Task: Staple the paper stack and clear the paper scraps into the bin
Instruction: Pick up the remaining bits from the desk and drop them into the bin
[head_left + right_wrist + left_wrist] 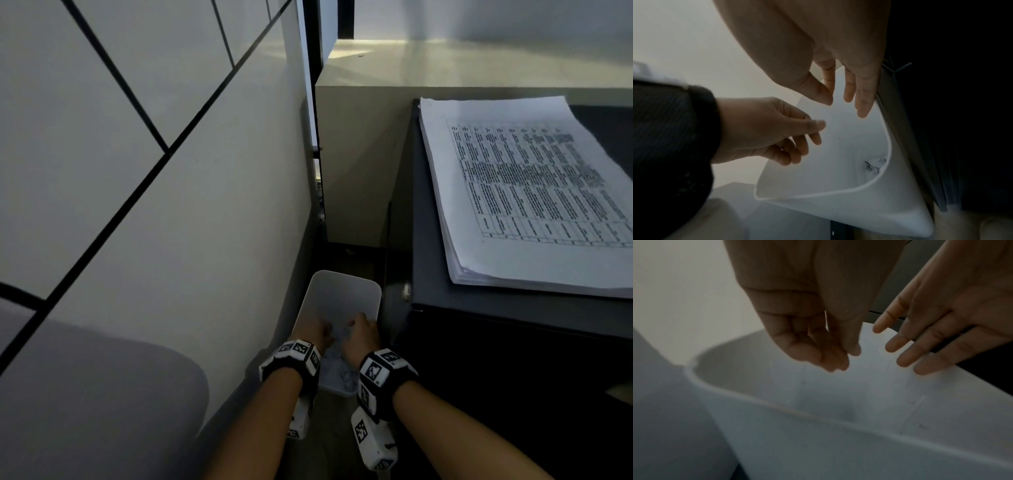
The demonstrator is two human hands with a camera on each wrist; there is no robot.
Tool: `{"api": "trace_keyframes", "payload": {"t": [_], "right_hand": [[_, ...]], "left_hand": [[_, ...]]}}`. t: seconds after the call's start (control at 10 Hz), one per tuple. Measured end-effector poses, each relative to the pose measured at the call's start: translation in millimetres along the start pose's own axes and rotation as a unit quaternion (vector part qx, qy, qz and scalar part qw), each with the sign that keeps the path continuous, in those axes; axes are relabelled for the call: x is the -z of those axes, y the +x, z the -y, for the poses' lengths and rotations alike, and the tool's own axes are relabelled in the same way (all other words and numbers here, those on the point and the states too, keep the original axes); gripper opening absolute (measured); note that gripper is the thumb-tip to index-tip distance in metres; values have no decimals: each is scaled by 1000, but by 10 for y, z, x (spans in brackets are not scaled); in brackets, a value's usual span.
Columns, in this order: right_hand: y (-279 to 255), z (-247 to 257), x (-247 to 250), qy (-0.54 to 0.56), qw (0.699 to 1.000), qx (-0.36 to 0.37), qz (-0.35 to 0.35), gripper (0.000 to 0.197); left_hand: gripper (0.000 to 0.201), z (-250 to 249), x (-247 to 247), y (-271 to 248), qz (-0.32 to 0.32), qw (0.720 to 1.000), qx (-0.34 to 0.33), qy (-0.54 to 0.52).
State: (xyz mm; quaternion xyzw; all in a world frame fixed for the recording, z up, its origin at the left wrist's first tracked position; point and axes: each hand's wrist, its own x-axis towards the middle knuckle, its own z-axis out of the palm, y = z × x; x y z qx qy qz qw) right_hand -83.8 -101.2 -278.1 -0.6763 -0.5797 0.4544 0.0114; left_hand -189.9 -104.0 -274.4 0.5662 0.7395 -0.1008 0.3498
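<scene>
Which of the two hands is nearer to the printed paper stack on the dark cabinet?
Right. The right hand hangs over the bin on the side next to the cabinet bearing the paper stack; the left hand is over the bin's wall side, farther off.

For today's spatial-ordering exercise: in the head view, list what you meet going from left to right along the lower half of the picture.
Tiled wall → left hand → right hand → dark cabinet → paper stack. Both hands hang over the white bin.

On your left you see a pale wall (144,192) with black lines. On your right stands a dark cabinet (513,329), behind it a beige desk (479,68).
</scene>
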Motion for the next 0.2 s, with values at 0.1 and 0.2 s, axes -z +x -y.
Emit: {"api": "trace_keyframes", "payload": {"t": [0.1, 0.2], "right_hand": [[-81, 54, 38, -10, 1000, -3, -4, 36], [-127, 57, 27, -12, 1000, 10, 4, 38]], "left_hand": [[38, 27, 2, -35, 20, 1000, -13, -19], [49, 87, -62, -101, 12, 999, -49, -1]]}}
